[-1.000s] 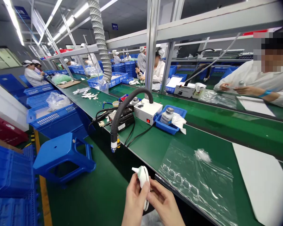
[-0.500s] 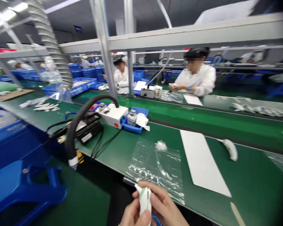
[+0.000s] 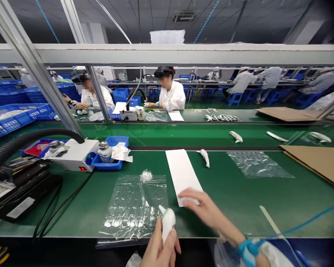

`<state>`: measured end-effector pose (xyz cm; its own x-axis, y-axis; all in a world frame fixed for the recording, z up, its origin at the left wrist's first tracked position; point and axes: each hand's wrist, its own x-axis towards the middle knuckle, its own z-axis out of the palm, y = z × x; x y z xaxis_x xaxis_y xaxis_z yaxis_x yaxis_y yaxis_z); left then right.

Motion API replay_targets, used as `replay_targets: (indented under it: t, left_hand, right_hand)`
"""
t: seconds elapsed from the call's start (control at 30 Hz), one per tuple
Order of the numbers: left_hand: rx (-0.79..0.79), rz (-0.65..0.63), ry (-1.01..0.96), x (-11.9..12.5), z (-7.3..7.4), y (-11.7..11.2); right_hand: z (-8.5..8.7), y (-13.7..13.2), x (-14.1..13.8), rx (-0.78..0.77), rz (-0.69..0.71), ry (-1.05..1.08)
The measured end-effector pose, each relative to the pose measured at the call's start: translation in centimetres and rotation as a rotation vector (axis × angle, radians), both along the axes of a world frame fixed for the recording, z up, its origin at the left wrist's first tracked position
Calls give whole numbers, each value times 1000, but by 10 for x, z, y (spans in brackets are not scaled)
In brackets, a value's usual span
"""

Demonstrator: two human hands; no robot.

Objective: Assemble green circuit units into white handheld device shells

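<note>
My left hand [image 3: 163,246] is wrapped round a white ear thermometer [image 3: 168,222], its tapered tip pointing up and left, near the table's front edge. My right hand [image 3: 202,207] is over the near end of a white sheet [image 3: 183,172]; its fingers are stretched out and a little blurred. Whether they touch the sheet I cannot tell. Left of the sheet lies a clear plastic bag [image 3: 128,204] with a small crumpled clear piece [image 3: 146,175] at its top. Another white device of similar shape [image 3: 205,158] rests beyond the sheet, to its right.
A white box [image 3: 75,154] with a black hose and a blue tray [image 3: 108,166] holding a bottle stand at left. White parts lie on the green belt [image 3: 161,135]. Cardboard [image 3: 320,163] is at right. A blue cord [image 3: 314,218] runs toward my right wrist. Co-workers sit opposite.
My right hand has let go of the thermometer and moved right to the white sheet. My left hand keeps hold of it. The view has turned to the right.
</note>
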<state>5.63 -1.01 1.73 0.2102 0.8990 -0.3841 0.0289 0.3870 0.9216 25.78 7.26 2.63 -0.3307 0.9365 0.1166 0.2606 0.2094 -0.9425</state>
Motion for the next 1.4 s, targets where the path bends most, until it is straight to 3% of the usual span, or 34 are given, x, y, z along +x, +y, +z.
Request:
replay_targets:
  t: [0.07,0.17,0.37,0.5,0.6,0.73,0.83,0.93,1.1,1.4]
  left_hand:
    - [37,-37,-164,19,7,22]
    - [94,51,-198,44,5,52]
    - [118,129,-161,65,-17,80]
    - [110,127,-156,66,-21,80]
    - [102,192,-180,67,-15,79]
    - [1,200,-239,62,3,74]
    - [-104,185,-361,55,15,67]
    - [-131,192,-452,50,18,58]
    - [-168,222,-461,46,13,48]
    - [-155,238,-440,36,12,42]
  right_hand:
    - [-7,30,35,176,-89,-200]
    - [-20,60,62,210,-73,-389]
    - [-32,73,58,160,-27,-404]
    - [-33,75,57,151,-54,-374]
    - [-27,73,61,139,-93,-331]
    - [1,49,52,85,-141,-174]
    - [28,17,26,-2,-25,1]
    - [42,-6,-4,-39,92,-1]
    - [35,-10,-31,76,14,-136]
    - [29,-5,-42,120,5,-149]
